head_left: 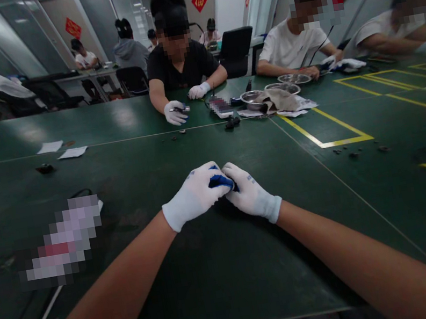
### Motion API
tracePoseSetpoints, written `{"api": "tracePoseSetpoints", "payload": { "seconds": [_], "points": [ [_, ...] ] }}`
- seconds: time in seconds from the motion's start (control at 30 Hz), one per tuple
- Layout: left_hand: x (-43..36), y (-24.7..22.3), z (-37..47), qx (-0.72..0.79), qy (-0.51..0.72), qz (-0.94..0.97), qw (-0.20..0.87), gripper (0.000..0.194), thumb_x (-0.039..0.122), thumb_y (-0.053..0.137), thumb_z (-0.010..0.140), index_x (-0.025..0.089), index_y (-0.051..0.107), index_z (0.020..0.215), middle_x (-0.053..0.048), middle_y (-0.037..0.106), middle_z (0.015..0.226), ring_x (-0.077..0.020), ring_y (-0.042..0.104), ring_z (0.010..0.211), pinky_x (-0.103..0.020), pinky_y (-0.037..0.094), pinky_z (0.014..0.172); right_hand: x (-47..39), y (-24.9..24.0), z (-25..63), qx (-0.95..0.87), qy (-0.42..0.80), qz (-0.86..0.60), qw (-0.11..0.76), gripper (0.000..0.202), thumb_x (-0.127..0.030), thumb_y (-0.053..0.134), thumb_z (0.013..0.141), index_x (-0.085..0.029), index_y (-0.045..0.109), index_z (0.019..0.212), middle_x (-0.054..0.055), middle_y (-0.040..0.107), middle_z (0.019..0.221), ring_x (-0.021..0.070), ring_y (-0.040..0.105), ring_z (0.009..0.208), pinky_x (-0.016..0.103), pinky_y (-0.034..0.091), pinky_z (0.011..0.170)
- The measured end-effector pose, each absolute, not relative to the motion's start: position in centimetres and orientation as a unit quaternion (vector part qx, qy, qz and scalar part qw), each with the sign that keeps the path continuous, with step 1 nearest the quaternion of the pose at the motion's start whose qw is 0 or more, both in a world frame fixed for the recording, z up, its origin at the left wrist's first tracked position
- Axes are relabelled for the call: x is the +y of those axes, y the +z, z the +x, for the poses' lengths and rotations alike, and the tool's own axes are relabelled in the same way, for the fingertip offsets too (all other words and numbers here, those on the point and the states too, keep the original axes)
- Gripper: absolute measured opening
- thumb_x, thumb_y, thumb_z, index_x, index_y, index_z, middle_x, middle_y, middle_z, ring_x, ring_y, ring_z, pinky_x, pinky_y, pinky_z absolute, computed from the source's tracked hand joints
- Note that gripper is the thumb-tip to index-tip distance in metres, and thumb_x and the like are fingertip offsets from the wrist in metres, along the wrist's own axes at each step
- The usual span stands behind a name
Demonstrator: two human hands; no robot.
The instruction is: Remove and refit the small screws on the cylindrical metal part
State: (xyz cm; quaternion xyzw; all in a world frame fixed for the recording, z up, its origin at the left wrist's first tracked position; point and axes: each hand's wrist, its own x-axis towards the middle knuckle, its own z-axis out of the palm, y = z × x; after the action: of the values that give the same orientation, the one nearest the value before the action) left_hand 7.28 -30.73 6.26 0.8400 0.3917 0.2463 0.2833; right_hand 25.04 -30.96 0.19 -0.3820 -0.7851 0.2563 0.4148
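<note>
My left hand [200,189], in a white work glove with a blue palm, is closed with its fingers bent toward the right. Against it, fingertips to fingertips, is my right hand [249,190], gloved alike and closed too. Between them a sliver of something small and dark [235,185] shows. The fingers cover most of it, so its kind cannot be made out. Both hands are over the middle of the green table [232,276], in front of my body.
A blurred-out device [64,236] with a cable lies at left. Two white papers [73,152] and a dark piece [45,168] lie beyond it. Opposite sits a person [182,61] wearing gloves. Metal bowls [252,101] and a cloth [278,99] stand right of that person. Small dark pieces [354,155] lie at right.
</note>
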Motion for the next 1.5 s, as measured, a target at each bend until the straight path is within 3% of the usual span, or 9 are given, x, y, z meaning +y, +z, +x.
{"api": "tracePoseSetpoints", "payload": {
  "seconds": [0.1,0.37,0.57,0.7,0.87,1.03,1.13,1.27,1.5],
  "points": [
    [-30.7,6.3,7.3,0.403,0.249,0.826,0.307,0.002,0.016,0.074,0.087,0.017,0.075,0.086,-0.002,0.067,0.094,-0.018,0.068,0.088,-0.032,0.056,0.084,-30.9,0.1,25.0,-0.787,0.254,-0.385,0.409,0.015,-0.012,0.055,0.078,-0.024,0.047,0.078,0.001,0.049,0.086,0.0194,0.05,0.076,0.034,0.042,0.067],
    [-31.4,5.9,8.2,0.433,0.257,0.836,0.217,0.019,0.023,0.065,0.095,0.017,0.076,0.081,-0.005,0.066,0.095,-0.0202,0.064,0.088,-0.037,0.054,0.084,-30.7,-0.1,25.0,-0.783,0.219,-0.399,0.424,0.017,-0.01,0.054,0.078,-0.024,0.046,0.077,0.002,0.048,0.086,0.0199,0.05,0.075,0.035,0.042,0.068],
    [-30.8,5.7,7.8,0.397,0.278,0.82,0.305,0.014,0.021,0.068,0.092,0.018,0.075,0.08,-0.002,0.066,0.091,-0.0177,0.066,0.085,-0.033,0.055,0.08,-30.9,0.3,25.0,-0.779,0.228,-0.408,0.418,0.019,-0.01,0.055,0.077,-0.025,0.044,0.075,0.002,0.048,0.086,0.0203,0.05,0.077,0.035,0.043,0.068],
    [-31.2,5.5,8.3,0.445,0.289,0.811,0.247,0.017,0.023,0.068,0.093,0.018,0.072,0.077,-0.003,0.065,0.09,-0.0189,0.066,0.085,-0.036,0.056,0.084,-30.9,0.3,25.0,-0.769,0.234,-0.421,0.421,0.018,-0.011,0.056,0.077,-0.025,0.044,0.075,0.002,0.048,0.086,0.0204,0.049,0.078,0.034,0.043,0.068],
    [-31.7,5.0,8.9,0.471,0.32,0.795,0.21,0.005,0.023,0.073,0.089,0.019,0.071,0.09,-0.004,0.065,0.099,-0.0214,0.067,0.093,-0.039,0.059,0.089,-30.6,0.1,25.0,-0.763,0.234,-0.418,0.433,0.019,-0.011,0.055,0.076,-0.026,0.043,0.074,0.002,0.047,0.084,0.0208,0.048,0.078,0.035,0.044,0.069],
    [-30.2,3.8,7.9,0.484,0.373,0.772,0.174,0.024,0.011,0.064,0.09,0.017,0.069,0.112,-0.009,0.065,0.114,-0.0232,0.067,0.109,-0.042,0.056,0.102,-30.0,-0.3,25.5,-0.726,0.222,-0.457,0.464,0.019,-0.009,0.056,0.07,-0.025,0.052,0.08,0.003,0.05,0.089,0.0225,0.053,0.083,0.036,0.046,0.073],
    [-28.9,2.8,7.1,0.516,0.295,0.794,0.129,0.032,0.017,0.064,0.092,0.018,0.07,0.124,-0.011,0.064,0.122,-0.0272,0.065,0.116,-0.046,0.054,0.106,-29.5,-0.6,25.8,-0.691,0.226,-0.483,0.488,0.023,-0.008,0.056,0.066,-0.024,0.056,0.082,0.003,0.052,0.092,0.0227,0.056,0.086,0.037,0.048,0.077],
    [-28.0,2.1,7.2,0.525,0.162,0.83,0.094,0.023,0.027,0.064,0.096,0.02,0.075,0.115,-0.012,0.066,0.119,-0.0313,0.064,0.114,-0.049,0.055,0.102,-29.5,-0.6,25.8,-0.684,0.244,-0.478,0.495,0.024,-0.008,0.055,0.066,-0.024,0.058,0.082,0.002,0.054,0.091,0.0226,0.058,0.085,0.037,0.049,0.078],
    [-29.2,3.3,7.4,0.471,0.283,0.804,0.229,0.018,0.018,0.062,0.096,0.02,0.071,0.112,-0.008,0.076,0.113,-0.0247,0.071,0.107,-0.044,0.057,0.102,-29.9,-0.1,25.7,-0.7,0.246,-0.455,0.493,0.022,-0.008,0.056,0.066,-0.025,0.057,0.081,0.002,0.057,0.088,0.0223,0.058,0.083,0.037,0.048,0.075]
  ]
}}
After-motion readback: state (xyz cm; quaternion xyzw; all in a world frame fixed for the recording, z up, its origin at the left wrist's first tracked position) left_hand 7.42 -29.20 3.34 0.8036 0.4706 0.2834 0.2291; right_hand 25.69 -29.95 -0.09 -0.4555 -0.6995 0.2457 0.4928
